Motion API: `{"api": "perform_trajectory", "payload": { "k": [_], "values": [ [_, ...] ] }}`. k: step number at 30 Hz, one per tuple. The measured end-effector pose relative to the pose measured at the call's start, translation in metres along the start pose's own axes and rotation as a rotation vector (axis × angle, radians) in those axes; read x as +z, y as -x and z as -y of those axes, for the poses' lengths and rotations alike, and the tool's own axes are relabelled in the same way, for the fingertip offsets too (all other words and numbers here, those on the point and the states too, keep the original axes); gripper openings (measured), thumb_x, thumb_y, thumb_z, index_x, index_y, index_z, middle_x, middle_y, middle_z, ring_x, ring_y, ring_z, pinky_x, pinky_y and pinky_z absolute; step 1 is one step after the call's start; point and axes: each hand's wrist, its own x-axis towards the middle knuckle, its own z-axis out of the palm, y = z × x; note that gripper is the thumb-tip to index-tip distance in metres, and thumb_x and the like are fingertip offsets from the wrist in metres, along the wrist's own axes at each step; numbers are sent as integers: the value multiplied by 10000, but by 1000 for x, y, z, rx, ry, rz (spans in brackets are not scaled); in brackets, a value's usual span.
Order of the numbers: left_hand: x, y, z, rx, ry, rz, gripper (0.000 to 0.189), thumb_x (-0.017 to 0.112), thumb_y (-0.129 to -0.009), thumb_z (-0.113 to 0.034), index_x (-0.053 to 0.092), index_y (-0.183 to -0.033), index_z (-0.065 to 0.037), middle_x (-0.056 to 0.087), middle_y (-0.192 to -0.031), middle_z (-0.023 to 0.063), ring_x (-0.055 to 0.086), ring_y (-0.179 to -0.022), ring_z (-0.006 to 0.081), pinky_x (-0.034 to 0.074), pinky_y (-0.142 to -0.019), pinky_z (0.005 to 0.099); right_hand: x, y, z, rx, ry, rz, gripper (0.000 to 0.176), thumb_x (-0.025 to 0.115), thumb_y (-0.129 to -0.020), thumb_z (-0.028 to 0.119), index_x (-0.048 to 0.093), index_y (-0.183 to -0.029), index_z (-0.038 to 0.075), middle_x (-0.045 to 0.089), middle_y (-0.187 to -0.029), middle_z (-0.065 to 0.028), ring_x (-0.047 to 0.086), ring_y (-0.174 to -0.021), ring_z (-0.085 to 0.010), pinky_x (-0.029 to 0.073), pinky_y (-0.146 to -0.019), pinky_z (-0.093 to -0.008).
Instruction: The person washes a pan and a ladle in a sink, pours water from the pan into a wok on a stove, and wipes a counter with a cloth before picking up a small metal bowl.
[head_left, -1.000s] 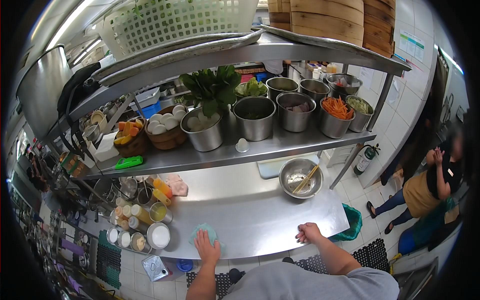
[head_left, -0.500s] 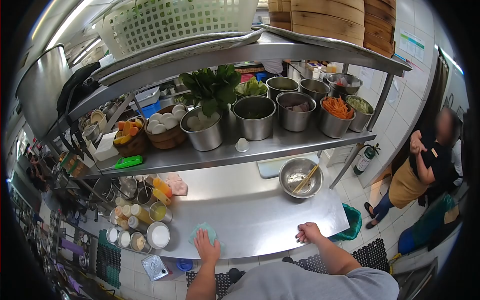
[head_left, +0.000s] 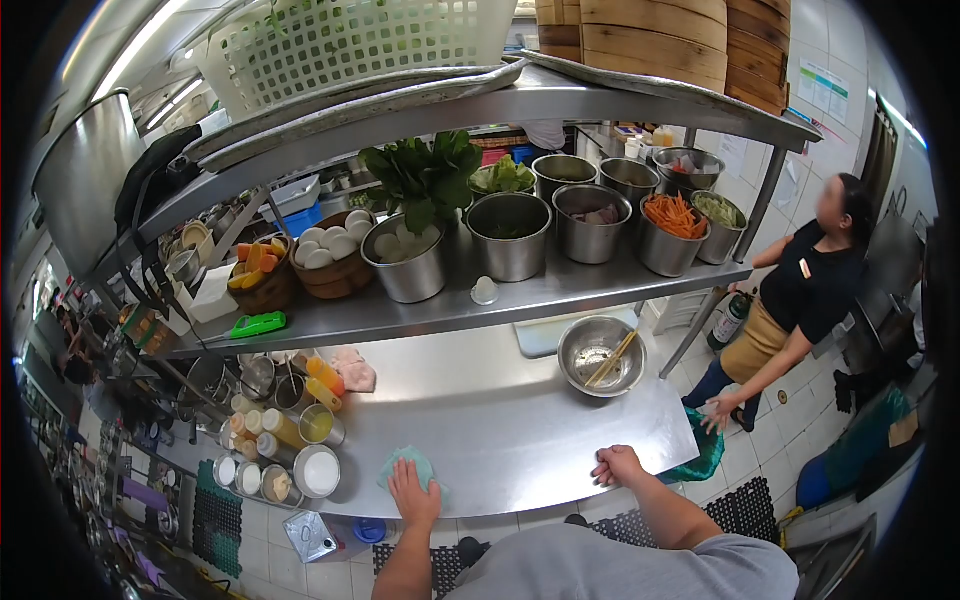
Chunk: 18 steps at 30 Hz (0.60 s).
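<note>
The left hand's fingers point(head_left: 405, 475) lie spread over a pale green cloth point(head_left: 412, 466) on the steel table point(head_left: 470, 420); the right hand's fingers point(head_left: 606, 467) are curled in above the table's near right part, whether around anything I cannot tell, with a metal bowl point(head_left: 602, 356) holding chopsticks point(head_left: 612, 360) beyond them

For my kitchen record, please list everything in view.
Table: one, silver, centre
Pots: nine, silver, shelf
Greens: one bunch, green, shelf
Baskets: at least two, brown, shelf
Crate: one, white, top
Steamers: several, brown, top
Bowl: one, silver, table
Chopsticks: two, tan, bowl
Bottles: several, mixed, table
Rag: one, pink, table
Cloth: one, pale green, table
Bags: two, green, right
Co-worker: one, black shirt, right
Background: too small to count
Left hand: one, bare, on cloth
Right hand: one, bare, at table
</note>
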Motion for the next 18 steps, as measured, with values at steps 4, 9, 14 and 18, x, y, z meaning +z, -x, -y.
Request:
{"api": "perform_trajectory", "payload": {
  "k": [4,9,14,18],
  "values": [
    [0,0,0,0,0,-1,722,672,-841,-278,523,-1473,39,404,-1631,231,302,-1563,370,152,-1299,551,0,-1,-1,5,3,-2,190,603,-993,190,633,-953,7,768,-794,-172,690,-503,-202,507,-397,-299],
    [-2,0,-2,-7,0,5,721,679,-843,-281,521,-1470,37,405,-1630,233,300,-1563,371,152,-1298,552,0,-2,0,5,11,-1,189,601,-991,185,632,-943,5,767,-790,-171,692,-504,-203,512,-400,-301],
    [-3,0,-3,-9,6,5,725,677,-845,-283,517,-1475,35,406,-1630,236,303,-1561,373,152,-1299,548,0,0,2,7,15,4,185,601,-986,181,631,-940,5,768,-789,-168,697,-509,-206,512,-401,-302],
    [-1,0,-1,-8,-2,2,727,671,-847,-285,516,-1484,30,410,-1625,241,312,-1557,378,150,-1300,546,0,0,3,15,16,3,179,606,-981,175,634,-937,3,769,-791,-167,701,-514,-211,512,-403,-304]
  ]
}}
